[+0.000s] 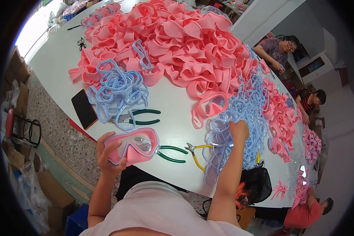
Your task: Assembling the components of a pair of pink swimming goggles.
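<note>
My left hand [113, 157] grips a diving mask [138, 155] by its left side, fingers wrapped over the edge. The mask has a pink soft skirt, a pale blue frame and a clear lens. At the right, my right hand [239, 130] is curled down on a heap of pale blue frames [246, 108]; its fingertips are hidden, so what they grip cannot be made out. Green-handled pliers [173, 159] lie beside the mask, partly behind it. Between my hands rest yellow-handled cutters [196, 157].
A large heap of pink mask skirts [165, 43] covers the white table's [53, 59] far side. A smaller blue frame pile [120, 86], a phone [83, 109] and second green-handled pliers [147, 112] lie left. A black mesh bag [259, 183] sits at the near right. Several people work along the right side.
</note>
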`<state>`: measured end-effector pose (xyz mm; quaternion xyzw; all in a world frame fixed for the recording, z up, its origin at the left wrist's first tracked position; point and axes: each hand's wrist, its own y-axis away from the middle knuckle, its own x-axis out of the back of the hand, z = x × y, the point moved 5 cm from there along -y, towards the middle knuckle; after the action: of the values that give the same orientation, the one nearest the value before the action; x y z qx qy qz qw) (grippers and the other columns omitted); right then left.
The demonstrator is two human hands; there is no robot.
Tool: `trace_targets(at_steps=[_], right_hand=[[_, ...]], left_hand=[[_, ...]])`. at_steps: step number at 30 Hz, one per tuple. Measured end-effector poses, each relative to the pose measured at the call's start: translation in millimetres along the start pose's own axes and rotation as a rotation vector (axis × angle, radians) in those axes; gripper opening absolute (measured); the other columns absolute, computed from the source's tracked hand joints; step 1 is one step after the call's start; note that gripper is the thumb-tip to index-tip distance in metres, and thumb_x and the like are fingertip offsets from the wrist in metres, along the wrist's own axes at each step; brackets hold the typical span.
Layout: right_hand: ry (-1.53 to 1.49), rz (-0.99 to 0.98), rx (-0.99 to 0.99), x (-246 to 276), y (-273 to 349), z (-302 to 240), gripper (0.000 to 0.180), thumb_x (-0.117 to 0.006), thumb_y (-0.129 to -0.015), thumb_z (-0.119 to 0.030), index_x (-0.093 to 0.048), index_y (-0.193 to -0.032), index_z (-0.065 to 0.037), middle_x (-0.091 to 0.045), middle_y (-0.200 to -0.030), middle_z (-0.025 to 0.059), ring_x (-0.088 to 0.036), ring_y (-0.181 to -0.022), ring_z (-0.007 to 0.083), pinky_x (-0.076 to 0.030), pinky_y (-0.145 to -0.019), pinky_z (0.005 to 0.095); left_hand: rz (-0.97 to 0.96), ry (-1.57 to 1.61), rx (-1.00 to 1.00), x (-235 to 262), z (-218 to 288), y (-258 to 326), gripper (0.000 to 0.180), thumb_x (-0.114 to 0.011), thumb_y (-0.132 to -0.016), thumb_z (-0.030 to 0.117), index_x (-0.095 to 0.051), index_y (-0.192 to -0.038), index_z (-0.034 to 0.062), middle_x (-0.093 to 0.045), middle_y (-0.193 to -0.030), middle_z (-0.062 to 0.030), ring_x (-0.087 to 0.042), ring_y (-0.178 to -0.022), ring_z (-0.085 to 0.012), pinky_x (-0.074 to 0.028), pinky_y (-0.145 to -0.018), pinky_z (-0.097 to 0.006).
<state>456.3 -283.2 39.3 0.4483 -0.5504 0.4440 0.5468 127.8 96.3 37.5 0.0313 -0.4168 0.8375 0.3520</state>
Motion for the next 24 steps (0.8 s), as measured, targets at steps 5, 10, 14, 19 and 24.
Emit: trace_targets(at_steps=[5, 10, 14, 19, 24], right_hand=[[0.107, 0.169, -0.049, 58, 10, 17, 0.040, -0.071, -0.073, -0.039, -0.071, -0.090, -0.002, -0.071, -0.091, 0.0199, -0.069, -0.087, 0.0377, -0.055, -0.073, 0.0453], [-0.189, 0.450, 0.276, 110, 49, -10, 0.020, -0.070, -0.082, -0.024, -0.068, -0.089, -0.005, -0.068, -0.074, 0.0090, -0.066, -0.066, 0.0263, -0.051, -0.059, 0.0377], [-0.747, 0.213, 0.890, 137, 132, -83, 0.013, -0.074, -0.078, -0.005, -0.067, -0.089, -0.004, -0.064, -0.076, 0.0059, -0.058, -0.062, 0.0186, -0.046, -0.052, 0.0289], [-0.787, -0.012, 1.635, 128, 225, -168, 0.024, -0.081, -0.068, -0.011, -0.067, -0.086, -0.005, -0.062, -0.079, 0.0060, -0.059, -0.070, 0.0221, -0.049, -0.058, 0.0319], [-0.595, 0.123, 1.778, 113, 250, -184, 0.020, -0.077, -0.070, -0.014, -0.064, -0.082, -0.005, -0.056, -0.075, 0.0039, -0.054, -0.067, 0.0197, -0.046, -0.054, 0.0322]], left_hand=[[-0.003, -0.002, 0.013, 10, -3, 5, 0.043, -0.072, -0.066, 0.024, -0.067, -0.104, 0.0054, -0.056, -0.120, -0.0241, -0.058, -0.109, -0.0370, -0.051, -0.088, -0.044], [-0.054, -0.021, -0.032, 10, 0, 3, 0.047, -0.078, -0.064, 0.023, -0.067, -0.105, 0.0047, -0.056, -0.121, -0.0238, -0.058, -0.109, -0.0375, -0.050, -0.090, -0.043], [-0.089, 0.039, -0.101, -2, 18, -8, 0.065, -0.084, -0.059, 0.023, -0.061, -0.117, 0.0030, -0.055, -0.123, -0.0229, -0.057, -0.110, -0.0363, -0.048, -0.093, -0.043], [-0.180, 0.183, -0.146, -14, 26, 0, 0.098, -0.088, -0.062, 0.024, -0.032, -0.142, 0.0065, -0.052, -0.128, -0.0193, -0.054, -0.115, -0.0346, -0.044, -0.097, -0.044], [-0.077, 0.272, -0.248, -15, 41, 2, 0.099, -0.091, -0.058, 0.025, -0.035, -0.138, 0.0094, -0.052, -0.128, -0.0172, -0.053, -0.118, -0.0334, -0.044, -0.098, -0.044]])
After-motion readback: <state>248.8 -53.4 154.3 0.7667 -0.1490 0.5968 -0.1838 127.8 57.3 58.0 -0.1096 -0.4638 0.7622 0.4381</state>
